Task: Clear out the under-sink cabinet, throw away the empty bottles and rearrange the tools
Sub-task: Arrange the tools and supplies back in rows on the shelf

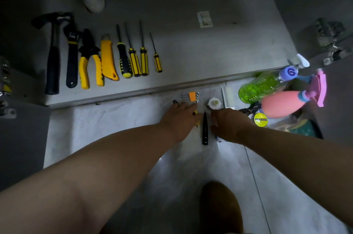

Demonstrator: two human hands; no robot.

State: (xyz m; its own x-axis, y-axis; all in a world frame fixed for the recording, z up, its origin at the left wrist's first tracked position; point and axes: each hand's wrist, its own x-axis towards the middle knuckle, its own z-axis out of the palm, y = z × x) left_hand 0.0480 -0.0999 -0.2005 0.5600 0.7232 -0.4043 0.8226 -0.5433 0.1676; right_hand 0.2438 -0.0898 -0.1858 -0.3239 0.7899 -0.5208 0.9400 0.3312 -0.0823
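left hand (181,118) lies palm-down over a small yellow item (197,123). right hand (230,122) sits beside a slim black pen-shaped tool (205,130). whether either hand grips anything cannot be told.

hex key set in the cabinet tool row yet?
No, the hex key set lies on the floor in front of the cabinet lip, apart from the tool row.

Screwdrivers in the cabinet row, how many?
4, right of the yellow knife: one thick black-handled, two striped, one small striped at the end. The left hand may hide another.
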